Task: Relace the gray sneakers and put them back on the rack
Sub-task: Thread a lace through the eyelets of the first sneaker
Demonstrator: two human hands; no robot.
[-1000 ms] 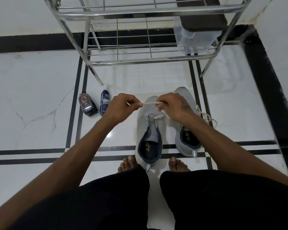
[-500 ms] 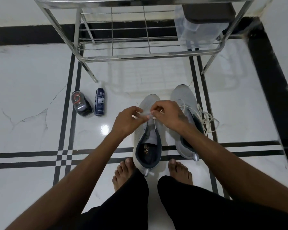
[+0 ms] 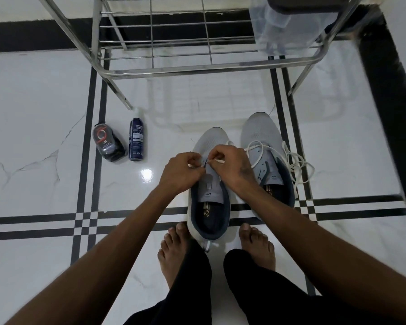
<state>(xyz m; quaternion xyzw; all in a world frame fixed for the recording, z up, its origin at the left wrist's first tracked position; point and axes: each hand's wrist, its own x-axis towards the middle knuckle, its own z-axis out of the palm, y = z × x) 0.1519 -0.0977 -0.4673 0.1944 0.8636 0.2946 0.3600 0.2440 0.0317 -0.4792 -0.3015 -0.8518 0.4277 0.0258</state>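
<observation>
Here, the person bends over two gray mesh sneakers on the shiny white floor with black stripes (image 3: pixel 45 113). The near gray sneaker (image 3: pixel 209 200) sits just in front of the bare toes. Its white flat lace (image 3: pixel 217 161) is at the lowest holes, close to the toe end. The left hand (image 3: pixel 182 171) has its fingers curled and pinches one lace end. The right hand (image 3: pixel 231 165) pinches the other end, with a bit of lace poking out past its fingers. Both hands are close together over the tongue.

The other gray sneaker (image 3: pixel 263 137) is just beside the first, on the right. Its loose white lace (image 3: pixel 295 163) lies in a messy heap that spills onto the floor.

To do this step well, the person should probably keep the lace flat, poke the tip straight through the hole, and pull both ends to the same length.

The silver metal rack (image 3: pixel 197 66) stands beyond the shoes, near the black edge of the floor. A dark blue spray can (image 3: pixel 136 139) and a small dark pack (image 3: pixel 107 144) lie well to the left.
</observation>
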